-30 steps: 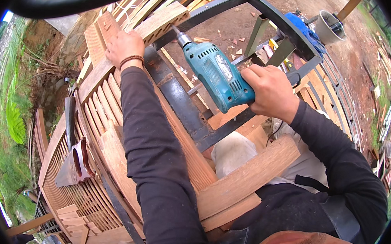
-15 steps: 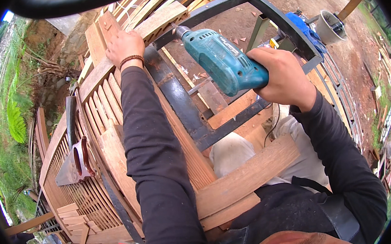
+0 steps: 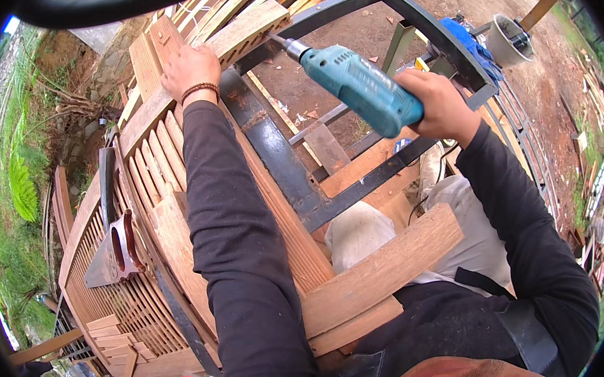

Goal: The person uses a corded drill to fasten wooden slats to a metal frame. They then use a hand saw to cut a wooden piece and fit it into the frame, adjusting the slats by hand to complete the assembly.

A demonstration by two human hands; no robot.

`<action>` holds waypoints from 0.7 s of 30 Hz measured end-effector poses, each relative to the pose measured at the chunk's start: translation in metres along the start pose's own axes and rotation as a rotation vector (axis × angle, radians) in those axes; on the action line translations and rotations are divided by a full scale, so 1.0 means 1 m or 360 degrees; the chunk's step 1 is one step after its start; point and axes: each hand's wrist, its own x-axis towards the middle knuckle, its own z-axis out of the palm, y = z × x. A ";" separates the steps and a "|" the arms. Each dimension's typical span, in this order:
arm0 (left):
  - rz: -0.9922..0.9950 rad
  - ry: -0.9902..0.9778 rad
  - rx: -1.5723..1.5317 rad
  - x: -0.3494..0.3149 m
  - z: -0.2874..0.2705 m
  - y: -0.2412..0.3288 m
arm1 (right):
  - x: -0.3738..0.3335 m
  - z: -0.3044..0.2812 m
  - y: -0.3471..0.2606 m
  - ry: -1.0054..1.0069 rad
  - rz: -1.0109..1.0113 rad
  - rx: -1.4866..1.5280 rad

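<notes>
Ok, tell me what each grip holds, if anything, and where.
The right grip holds the drill by its handle, at the rear. The left grip lies on the slotted block; whether it grasps it cannot be told.

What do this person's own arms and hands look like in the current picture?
Both arms wear long dark, near-black sleeves: the creased left sleeve and the right sleeve each reach about to the wrist. The left hand is ungloved, with a reddish-brown beaded bracelet at its wrist. The right hand is also ungloved, with no bracelet visible.
</notes>
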 end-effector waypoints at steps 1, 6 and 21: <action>0.0007 0.0016 0.0024 0.000 0.001 -0.001 | -0.002 0.007 -0.002 0.0021 -0.0064 -0.0169; -0.0009 -0.0003 0.0013 -0.001 0.002 0.000 | -0.009 0.026 -0.040 0.0025 0.0010 -0.0240; -0.0019 0.0053 0.0017 -0.003 0.000 0.004 | 0.010 0.009 -0.095 0.0030 0.0196 -0.0204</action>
